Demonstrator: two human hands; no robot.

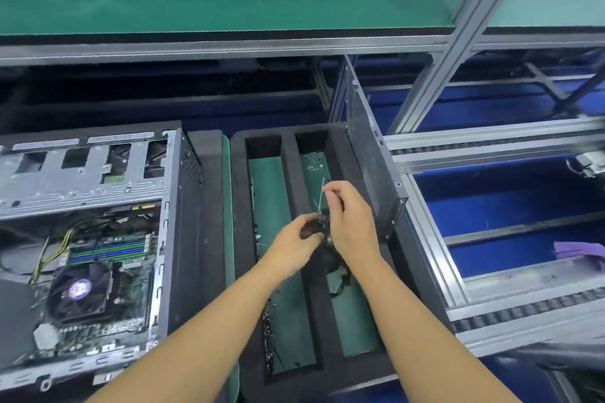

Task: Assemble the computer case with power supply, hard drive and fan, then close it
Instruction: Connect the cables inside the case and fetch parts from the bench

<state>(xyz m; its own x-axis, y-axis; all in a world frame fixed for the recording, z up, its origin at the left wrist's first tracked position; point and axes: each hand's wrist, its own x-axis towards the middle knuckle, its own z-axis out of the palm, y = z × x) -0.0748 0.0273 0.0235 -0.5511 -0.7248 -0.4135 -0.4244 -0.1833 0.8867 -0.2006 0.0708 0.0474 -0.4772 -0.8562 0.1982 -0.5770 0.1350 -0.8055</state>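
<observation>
Both hands work just above the middle of the foam tray (288,136). The left hand (294,240) curls round a small black fan (327,258). The right hand (352,222) pinches a thin pale tie (322,193) that stands up from the fan. The fan's cable (340,285) dangles into the tray's right slot.

The open computer case (178,222) lies to the left of the tray, and a side panel (366,147) stands on edge at the tray's right rim.

The grip on the fan looks light, so a hard pull on the tie could jerk the fan loose and drop it into the slot. The loose cable may snag on the foam divider as the fan is carried left. A right elbow swung wide could tip the panel over.
</observation>
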